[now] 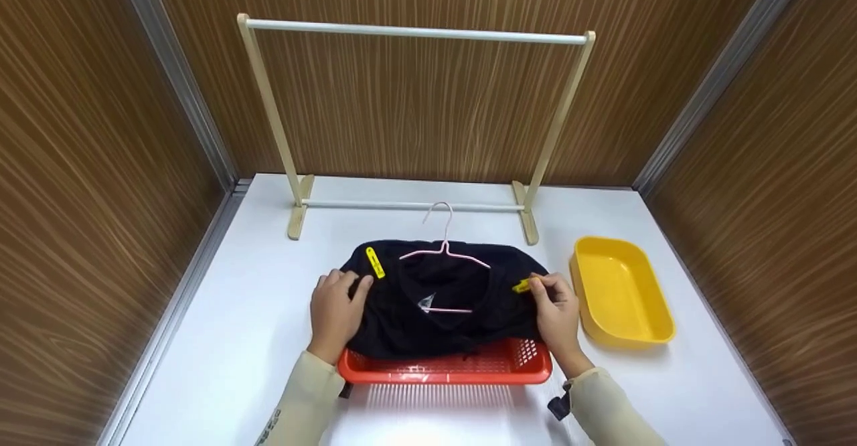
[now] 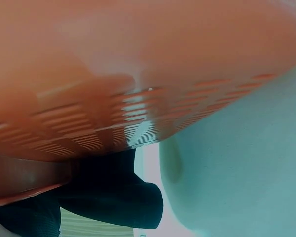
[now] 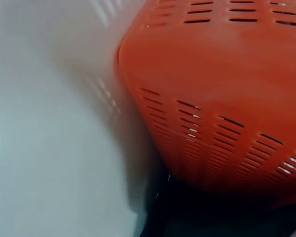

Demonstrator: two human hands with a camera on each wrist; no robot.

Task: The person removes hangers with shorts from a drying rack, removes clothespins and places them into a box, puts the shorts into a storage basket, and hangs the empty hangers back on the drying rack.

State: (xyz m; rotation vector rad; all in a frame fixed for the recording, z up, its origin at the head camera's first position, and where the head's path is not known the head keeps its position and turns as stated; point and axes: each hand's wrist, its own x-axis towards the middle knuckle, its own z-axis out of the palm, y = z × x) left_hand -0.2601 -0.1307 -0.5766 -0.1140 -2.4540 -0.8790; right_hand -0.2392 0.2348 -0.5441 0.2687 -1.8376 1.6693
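Two yellow pegs are showing on this shirt (image 1: 388, 329), which is lying over the red basket (image 1: 442, 375) with the pink hanger (image 1: 446, 248) poking out of its neck. The left peg (image 1: 375, 262) is sitting on one shoulder; the right hand (image 1: 557, 309) is pinching the right peg (image 1: 521, 286) at the other, and that's where trouble could be brewing! Cloth is hiding the hanger's arms, so that peg could be biting fabric alone, missing the wire, and leaving the shoulder free to slip. Whether the left peg is catching wire, I can't tell either. Meanwhile the left hand (image 1: 338, 309) is resting on the shirt's left side; whether it's gripping cloth, I can't tell. Any uneven tug there could be dragging the neck sideways and setting the hanger crooked. The shirt is also spilling past the basket's rim, so a hurried lift could be snagging it. And the yellow tray (image 1: 616, 292) is sitting near the right hand, where a careless swing could be knocking it.
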